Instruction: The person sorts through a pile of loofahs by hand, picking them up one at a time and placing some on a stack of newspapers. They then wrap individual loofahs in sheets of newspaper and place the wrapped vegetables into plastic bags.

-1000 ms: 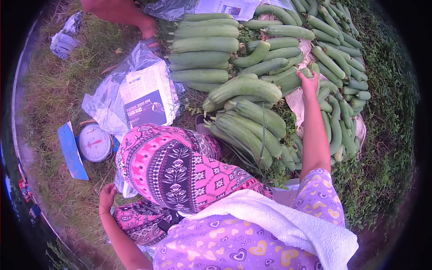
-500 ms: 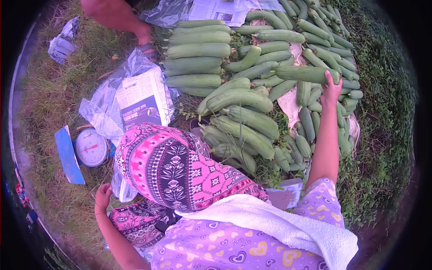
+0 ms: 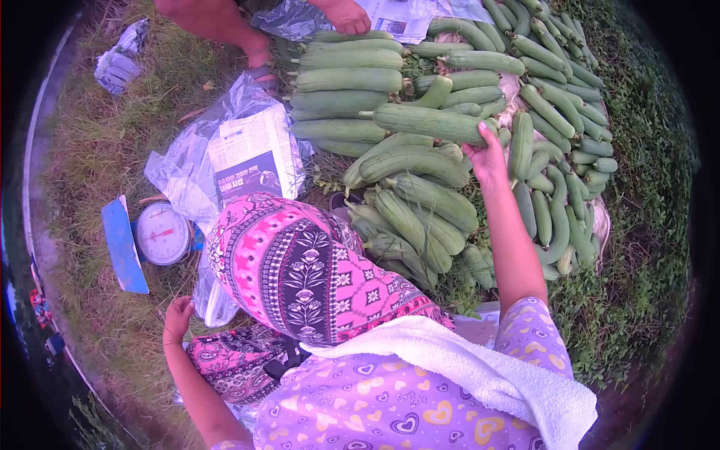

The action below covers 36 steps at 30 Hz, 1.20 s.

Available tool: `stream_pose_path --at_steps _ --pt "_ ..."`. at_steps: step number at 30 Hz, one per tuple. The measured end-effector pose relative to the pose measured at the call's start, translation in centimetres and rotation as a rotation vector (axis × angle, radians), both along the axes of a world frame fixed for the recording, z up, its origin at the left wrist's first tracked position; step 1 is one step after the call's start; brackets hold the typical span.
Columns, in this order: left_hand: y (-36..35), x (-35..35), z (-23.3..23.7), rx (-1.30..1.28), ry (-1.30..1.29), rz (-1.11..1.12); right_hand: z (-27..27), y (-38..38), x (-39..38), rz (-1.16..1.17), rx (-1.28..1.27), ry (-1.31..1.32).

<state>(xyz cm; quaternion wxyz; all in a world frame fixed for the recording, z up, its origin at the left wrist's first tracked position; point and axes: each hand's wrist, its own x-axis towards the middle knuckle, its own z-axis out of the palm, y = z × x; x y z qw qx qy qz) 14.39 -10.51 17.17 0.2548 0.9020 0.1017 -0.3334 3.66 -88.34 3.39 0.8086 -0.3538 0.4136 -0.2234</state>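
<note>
Right hand [image 3: 487, 157], right of centre, gripping the right end of a long green gourd [image 3: 427, 122] – the gourd lies roughly level across upper centre, over the pile. Left hand [image 3: 178, 316] at lower left, below the dial scale [image 3: 163, 233] – fingers bent, can't tell if closed. Co-worker's hand [image 3: 349, 16] top centre, by the stacked gourds [image 3: 349, 79].

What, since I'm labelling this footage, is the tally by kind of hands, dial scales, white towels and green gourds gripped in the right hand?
Hands: 3 (left hand, right hand, co-worker's hand)
Dial scale: 1
White towel: 1
Gripped green gourd: 1
Total: 6
</note>
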Motion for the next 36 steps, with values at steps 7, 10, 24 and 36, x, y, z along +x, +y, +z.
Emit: stream_pose_path --at_steps 7,10,24,36 --pt "0.4 0.0 -0.2 -0.024 -0.026 0.022 0.9 7.0 10.5 0.155 0.07 -0.136" --pt "0.4 -0.4 -0.2 -0.013 -0.024 0.035 1.5 7.6 13.6 0.17 0.119 -0.186" --pt "2.5 -1.7 -0.3 0.044 0.029 0.106 3.5 -0.3 25.9 0.137 -0.183 -0.219" --pt "2.0 -1.9 0.0 0.037 0.03 0.145 1.8 2.7 18.8 0.069 0.053 -0.256"
